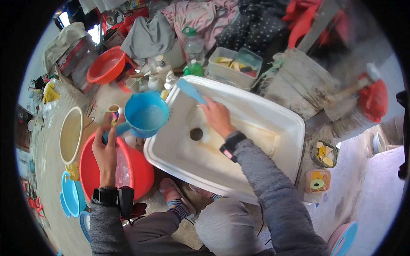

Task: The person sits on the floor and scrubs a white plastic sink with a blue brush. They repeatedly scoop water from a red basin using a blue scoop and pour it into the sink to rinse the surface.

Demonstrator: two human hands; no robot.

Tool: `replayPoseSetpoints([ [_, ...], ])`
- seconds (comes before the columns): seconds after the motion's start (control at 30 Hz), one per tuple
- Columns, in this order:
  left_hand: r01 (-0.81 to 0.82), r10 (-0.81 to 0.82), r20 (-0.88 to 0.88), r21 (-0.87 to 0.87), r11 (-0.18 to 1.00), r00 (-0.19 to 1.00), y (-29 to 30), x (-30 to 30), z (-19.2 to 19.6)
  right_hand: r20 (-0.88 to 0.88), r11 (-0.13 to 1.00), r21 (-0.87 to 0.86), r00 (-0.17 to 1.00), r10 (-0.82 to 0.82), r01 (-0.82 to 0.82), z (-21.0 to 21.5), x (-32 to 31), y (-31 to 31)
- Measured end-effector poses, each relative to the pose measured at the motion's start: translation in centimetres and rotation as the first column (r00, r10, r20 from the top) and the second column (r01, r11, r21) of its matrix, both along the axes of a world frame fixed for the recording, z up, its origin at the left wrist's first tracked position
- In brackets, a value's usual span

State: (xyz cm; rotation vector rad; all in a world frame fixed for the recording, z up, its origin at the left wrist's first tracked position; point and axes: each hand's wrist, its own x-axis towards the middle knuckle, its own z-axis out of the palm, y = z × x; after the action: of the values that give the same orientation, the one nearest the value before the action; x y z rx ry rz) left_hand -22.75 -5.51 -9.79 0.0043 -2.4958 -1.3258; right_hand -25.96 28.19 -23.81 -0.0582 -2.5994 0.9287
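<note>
My left hand (105,152) is closed round the handle of a blue water dipper (147,114). The dipper's bowl hangs beside the left rim of a white sink (294,128); whether water lies in it I cannot tell. Over the sink's far left part, my right hand (218,116) grips a light blue, flat-ended tool (191,90), its wide end reaching the far rim. I cannot make out bristles on it. Brownish stains and a round drain hole (196,134) show on the sink's bottom. Below my left hand stands a red basin (141,173) with pale liquid inside.
A cream bucket (64,141) and light blue basins (69,196) stand far left. Pump bottles (163,68), a green bottle (194,68) and a plastic box (209,68) crowd behind the sink. A red basin (102,72) sits back left. Small containers (318,187) flank the sink's right side.
</note>
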Motion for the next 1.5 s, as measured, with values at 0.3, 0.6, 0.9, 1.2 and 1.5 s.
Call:
replayPoseSetpoints([
  [0.3,0.043,-0.044,0.006,0.069,0.997,0.999,0.8,-0.2,-0.6,0.149,0.988,0.155,0.988,-0.045,0.022,-1.0,-0.3,3.1],
  [0.6,0.099,-0.098,-0.017,0.103,0.990,0.995,1.2,-0.6,-0.5,0.202,0.940,0.222,0.931,-0.305,0.260,0.7,11.7,9.9],
  [0.9,0.155,-0.154,-0.026,0.080,0.985,0.988,2.0,0.2,0.7,0.193,0.741,0.121,0.716,-0.671,0.661,0.9,23.7,15.2],
  [1.2,0.121,-0.120,-0.047,0.037,0.992,0.992,1.8,1.2,1.2,0.269,0.724,0.068,0.686,-0.675,0.686,1.7,27.3,15.7],
  [1.5,0.172,-0.170,-0.040,0.027,0.985,0.985,1.9,0.9,0.8,0.055,0.841,0.037,0.839,-0.542,0.540,5.0,31.0,13.7],
])
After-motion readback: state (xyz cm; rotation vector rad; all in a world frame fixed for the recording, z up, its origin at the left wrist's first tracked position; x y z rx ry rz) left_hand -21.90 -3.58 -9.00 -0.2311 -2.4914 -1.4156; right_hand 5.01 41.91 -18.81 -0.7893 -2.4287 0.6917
